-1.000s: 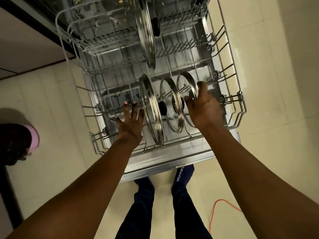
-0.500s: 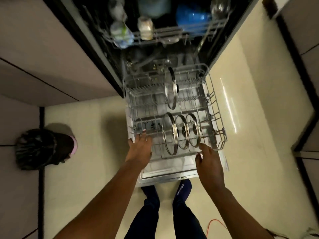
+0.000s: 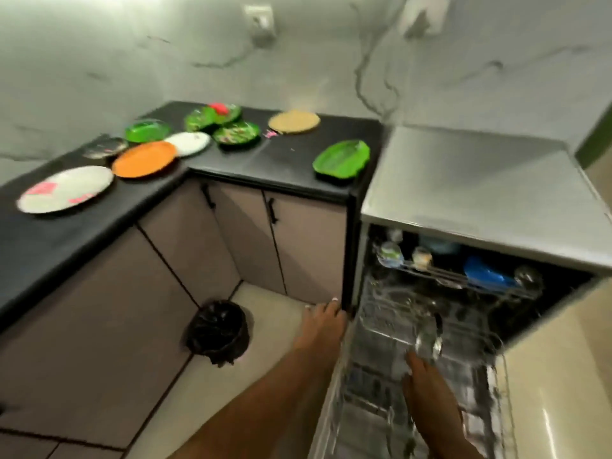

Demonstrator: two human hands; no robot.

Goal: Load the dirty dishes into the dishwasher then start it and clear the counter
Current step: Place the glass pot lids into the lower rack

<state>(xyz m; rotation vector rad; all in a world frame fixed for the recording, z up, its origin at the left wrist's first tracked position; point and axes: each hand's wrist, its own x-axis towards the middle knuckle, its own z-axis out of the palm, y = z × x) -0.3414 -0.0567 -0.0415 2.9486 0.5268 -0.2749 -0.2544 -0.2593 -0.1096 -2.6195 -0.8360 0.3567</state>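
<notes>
The dishwasher stands open at the right with its lower wire rack pulled out; the blur hides what stands in it. Its upper rack holds cups and a blue item. My left hand hangs empty at the rack's left edge, fingers straight. My right hand is over the lower rack, fingers extended, holding nothing. Dirty plates lie on the black counter: a green one nearest the dishwasher, an orange one, a white one, a large silver one and several more green ones.
A tan round mat lies at the back of the counter. A bin lined with a black bag stands on the floor in the cabinet corner. Cabinet doors with black handles run under the counter.
The view has swung up from the rack to the counter and plates. My right hand has let go of the pot lid and both hands have drawn back from the rack.
</notes>
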